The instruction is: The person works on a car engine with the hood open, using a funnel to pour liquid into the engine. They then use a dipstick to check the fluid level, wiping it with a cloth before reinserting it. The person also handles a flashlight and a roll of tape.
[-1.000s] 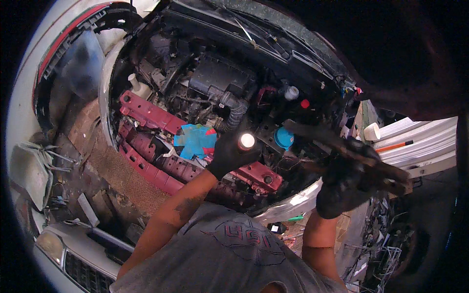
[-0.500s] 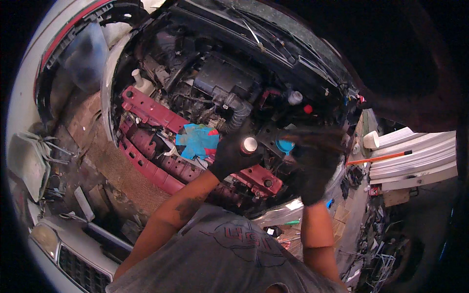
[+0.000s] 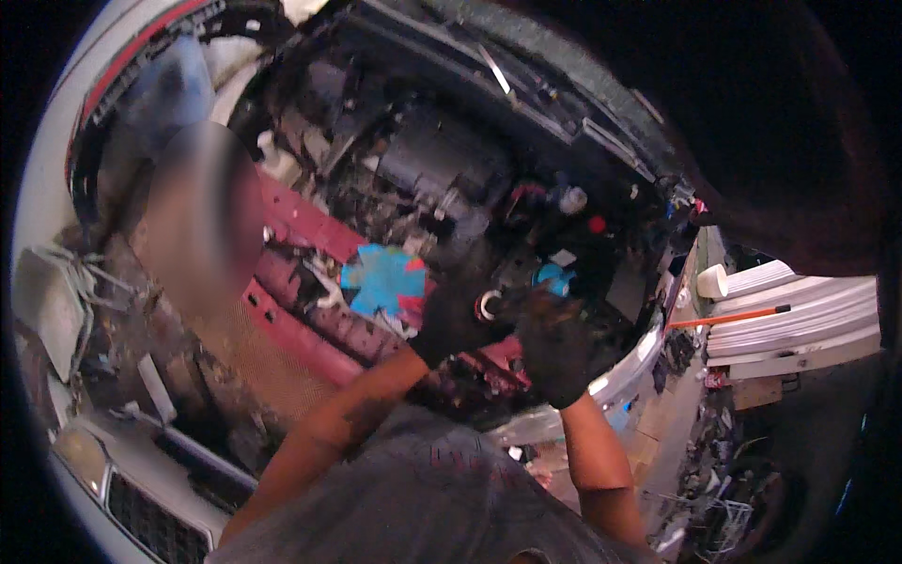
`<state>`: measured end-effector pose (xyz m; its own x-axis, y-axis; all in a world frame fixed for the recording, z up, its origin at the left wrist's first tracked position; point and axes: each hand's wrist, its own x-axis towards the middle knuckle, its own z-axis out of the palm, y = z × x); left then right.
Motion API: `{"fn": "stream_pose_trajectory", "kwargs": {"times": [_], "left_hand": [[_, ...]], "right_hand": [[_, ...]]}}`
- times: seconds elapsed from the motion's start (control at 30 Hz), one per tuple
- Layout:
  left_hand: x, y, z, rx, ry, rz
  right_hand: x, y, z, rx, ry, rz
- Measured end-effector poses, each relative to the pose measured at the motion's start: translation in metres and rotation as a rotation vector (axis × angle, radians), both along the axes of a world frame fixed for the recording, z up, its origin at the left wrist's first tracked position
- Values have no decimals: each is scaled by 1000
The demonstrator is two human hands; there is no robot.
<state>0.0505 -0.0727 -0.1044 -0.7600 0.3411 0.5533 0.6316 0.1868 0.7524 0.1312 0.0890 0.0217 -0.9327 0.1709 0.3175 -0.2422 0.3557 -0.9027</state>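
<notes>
Above the front of an open engine bay, my black-gloved left hand (image 3: 453,320) is wrapped round a small round container (image 3: 488,305) with a whitish rim facing up. My right hand (image 3: 559,357), in a dark glove too, is close beside the container's top; motion smears its fingers, so I cannot tell whether they touch it. Just beyond the right hand, a blue funnel (image 3: 552,278) stands in the engine bay. A blue cloth with red patches (image 3: 383,280) lies across the red front crossmember (image 3: 315,221), left of my left hand.
A black engine cover (image 3: 442,155) and a red cap (image 3: 597,225) are farther back. At the left, a blurred shape (image 3: 202,221), perhaps a person's head, covers part of the bay's edge. White panels (image 3: 789,338) and an orange stick (image 3: 723,317) lie to the right.
My right hand has moved left and nearer, in beside the container. The container's top showed as a full pale disc and now shows as a partial ring. The blurred shape has appeared at the left.
</notes>
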Motion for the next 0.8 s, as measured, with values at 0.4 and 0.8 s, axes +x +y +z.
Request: {"fn": "stream_pose_trajectory", "kwargs": {"times": [0.4,0.8], "left_hand": [[-3,-2,-8,56,16,95],[4,3,4,127,-118,47]], "right_hand": [[80,53,121,101,336,-772],[117,303,8,639,-361,-664]]}}
